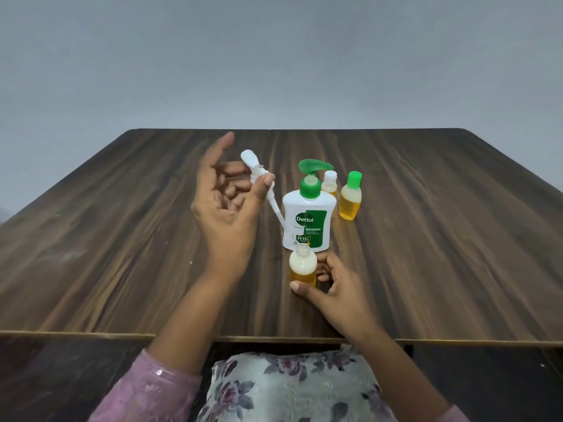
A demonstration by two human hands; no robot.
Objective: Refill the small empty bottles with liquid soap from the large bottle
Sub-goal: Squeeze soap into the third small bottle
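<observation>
Item 1: open small bottle (302,266), uncapped, upright on the tabletop (441,239), part-filled with yellow soap. The right hand (335,287) gripped it, thumb at its base, fingers behind; the bottle sat at the hand's 10 o'clock.

Item 2: white pump (254,166) with dip tube, pinched between thumb and fingers of the raised left hand (227,208), at that hand's 1 o'clock, tube slanting toward 5 o'clock.

Item 3: large bottle (307,220), green pump on, just at 12 o'clock of item 1.

Items 4–5: white-capped small bottle (329,184) and green-capped small bottle (351,199), at 2 o'clock of the large bottle.
</observation>
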